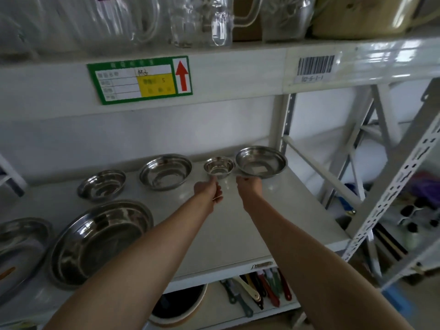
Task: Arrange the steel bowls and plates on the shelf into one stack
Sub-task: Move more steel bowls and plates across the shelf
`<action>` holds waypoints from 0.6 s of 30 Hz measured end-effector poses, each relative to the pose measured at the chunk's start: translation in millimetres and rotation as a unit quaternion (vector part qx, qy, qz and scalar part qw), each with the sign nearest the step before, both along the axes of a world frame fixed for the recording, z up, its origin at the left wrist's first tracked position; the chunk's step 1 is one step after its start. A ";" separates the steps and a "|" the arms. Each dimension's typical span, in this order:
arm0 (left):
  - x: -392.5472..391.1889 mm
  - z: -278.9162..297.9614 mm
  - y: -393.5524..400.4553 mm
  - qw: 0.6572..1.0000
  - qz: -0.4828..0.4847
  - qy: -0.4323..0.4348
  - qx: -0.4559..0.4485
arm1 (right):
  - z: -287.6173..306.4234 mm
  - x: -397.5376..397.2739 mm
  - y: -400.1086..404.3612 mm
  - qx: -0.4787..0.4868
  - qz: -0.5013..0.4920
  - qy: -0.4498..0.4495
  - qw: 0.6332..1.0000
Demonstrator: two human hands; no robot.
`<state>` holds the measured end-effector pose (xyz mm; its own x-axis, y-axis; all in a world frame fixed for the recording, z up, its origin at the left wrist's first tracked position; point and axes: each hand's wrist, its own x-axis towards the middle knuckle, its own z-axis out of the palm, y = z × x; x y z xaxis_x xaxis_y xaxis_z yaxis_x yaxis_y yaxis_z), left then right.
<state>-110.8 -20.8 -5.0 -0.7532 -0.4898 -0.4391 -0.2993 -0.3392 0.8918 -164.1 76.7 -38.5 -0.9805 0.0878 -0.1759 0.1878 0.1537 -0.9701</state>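
We're both arms out to the far right of the shelf (273, 210). Left hand (207, 188) is at the near rim of the small bowl (219, 166), fingers reaching to it; looks like a pinch on the rim, but the fingertips are hidden behind the hand, so we can't tell if it's gripped or only touched. Right hand (248, 185) is at the near edge of the right bowl (261, 161), fingers pointing at it; again contact looks likely, grip not visible. The hands are apart, one bowl each.

Nothing is stacked yet. Steelware is spread singly over the shelf:
- right bowl, far right, just beside the small bowl
- mid bowl (166, 171), far centre
- smaller dish (102, 185), left of that
- big plate (101, 241), near left
- another plate (21, 244), cut off at the left edge

Our read: we're starting at the far right because those two sit side by side, so each hand can take one. The small bowl probably nests in the right bowl, and that pair goes onto the wider pieces. The big plate is the sensible base as it's widest and flattest.

Risk: thin, slick steel rims, and a pinch at arm's length may slip.

Glassware (202, 20) sits on the level above.
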 end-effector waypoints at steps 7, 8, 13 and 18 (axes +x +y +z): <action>-58.8 -14.3 25.6 0.998 -0.054 -0.014 0.019 | -18.0 -50.3 38.3 -0.009 -0.044 -0.043 0.998; -68.2 -18.2 27.9 0.998 -0.059 -0.015 0.023 | -24.1 -60.4 42.3 -0.017 -0.046 -0.059 0.997; -112.8 -40.9 36.9 0.997 -0.073 -0.033 0.013 | -41.0 -91.4 64.0 0.013 -0.077 -0.091 0.993; -143.4 -60.6 42.3 0.996 -0.081 -0.037 0.010 | -59.8 -118.2 80.9 0.030 -0.104 -0.106 0.988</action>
